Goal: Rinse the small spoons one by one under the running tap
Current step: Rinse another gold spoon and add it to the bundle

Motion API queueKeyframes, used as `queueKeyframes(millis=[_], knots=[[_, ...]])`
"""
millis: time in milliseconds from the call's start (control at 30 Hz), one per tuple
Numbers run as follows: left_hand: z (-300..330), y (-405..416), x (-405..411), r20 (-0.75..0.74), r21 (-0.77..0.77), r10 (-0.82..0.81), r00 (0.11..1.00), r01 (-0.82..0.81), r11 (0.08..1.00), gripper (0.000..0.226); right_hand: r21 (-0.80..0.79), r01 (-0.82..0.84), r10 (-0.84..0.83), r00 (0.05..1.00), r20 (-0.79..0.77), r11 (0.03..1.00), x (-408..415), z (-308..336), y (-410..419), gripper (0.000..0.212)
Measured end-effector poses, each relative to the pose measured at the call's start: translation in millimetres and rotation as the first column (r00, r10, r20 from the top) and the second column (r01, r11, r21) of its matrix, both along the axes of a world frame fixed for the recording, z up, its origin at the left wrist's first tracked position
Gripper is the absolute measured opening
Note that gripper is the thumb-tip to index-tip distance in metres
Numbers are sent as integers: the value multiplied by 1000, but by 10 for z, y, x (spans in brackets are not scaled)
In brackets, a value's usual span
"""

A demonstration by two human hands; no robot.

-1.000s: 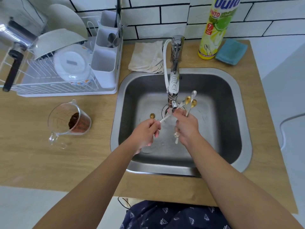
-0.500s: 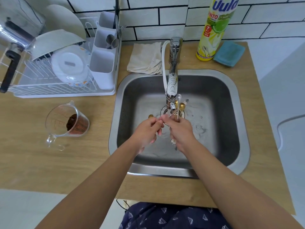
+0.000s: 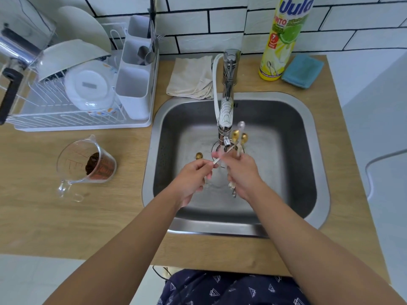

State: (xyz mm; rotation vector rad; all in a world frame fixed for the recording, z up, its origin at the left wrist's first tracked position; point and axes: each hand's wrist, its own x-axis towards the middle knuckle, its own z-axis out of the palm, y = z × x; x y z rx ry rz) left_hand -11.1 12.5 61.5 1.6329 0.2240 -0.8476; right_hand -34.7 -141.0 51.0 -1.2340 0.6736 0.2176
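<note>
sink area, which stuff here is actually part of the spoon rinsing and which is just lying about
In use: small spoons, tap, sink, left hand, right hand.

Lying about: measuring cup, dish rack, folded cloth, detergent bottle, blue sponge.

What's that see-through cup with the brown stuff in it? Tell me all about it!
It is a clear measuring jug that looks like plastic or glass, with a pouring lip at its far rim, a handle toward the near side and marks down its wall. It stands on the wooden counter, left of the sink and in front of the dish rack. A dark brown lump sits at the bottom. No hand touches it.
</note>
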Motion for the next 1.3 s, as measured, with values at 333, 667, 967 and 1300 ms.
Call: queueKeyframes(millis=[333,667,967,1300], knots=[[6,-50,59,115,131,1,993,-16,991,30,28,86,-86,996,-14,996,73,-9,-20,25],[-30,-84,64,92,71,-28,995,21,997,21,83,155,-157,988,11,984,84,-20,-104,30],[-99,-251,223,11,-85,5,1000,-4,996,15,113,365,-370,929,28,924,164,16,-577,19],[-16,-401,231,-83,-243,109,991,-126,962,23,64,286,-288,957,26,956,134,-13,-380,25]])
